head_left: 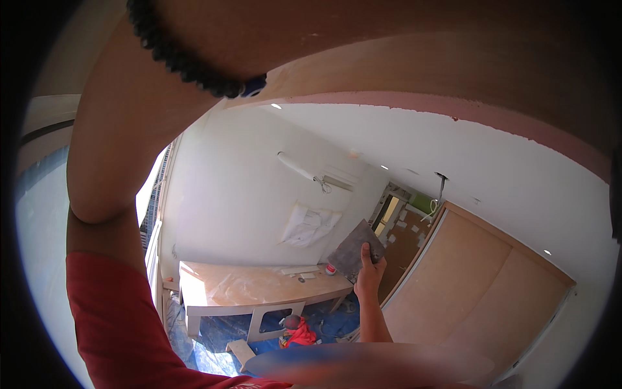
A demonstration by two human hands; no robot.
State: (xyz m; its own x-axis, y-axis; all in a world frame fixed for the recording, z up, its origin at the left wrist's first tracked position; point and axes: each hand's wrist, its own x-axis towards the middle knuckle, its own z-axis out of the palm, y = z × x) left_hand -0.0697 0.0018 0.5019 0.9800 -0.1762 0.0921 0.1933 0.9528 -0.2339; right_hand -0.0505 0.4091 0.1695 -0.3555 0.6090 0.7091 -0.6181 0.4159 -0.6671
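My left arm, in a red sleeve, bends sharply at the elbow and rises along the left side. A dark bead bracelet (184, 68) circles its wrist. Past it, only a dark, close part of my left hand (285, 29) shows at the top; its fingers, and anything in them, are hidden. My right hand (369, 272) is closed on a grey flat plate (353, 251), held tilted, with the thumb pressed on its face. Overhead, close to my left hand, runs a brown surface (466, 68) with a rough pink edge (414, 102).
Below stands a long wooden worktop (249, 285) with small items on it. Beside it, low down, is another person in a red top (300, 332), near a small bench (241, 353) and blue floor sheeting (217, 330). Wooden panels (453, 272) stand at right; a hose-like pipe (297, 166) hangs from the wall.
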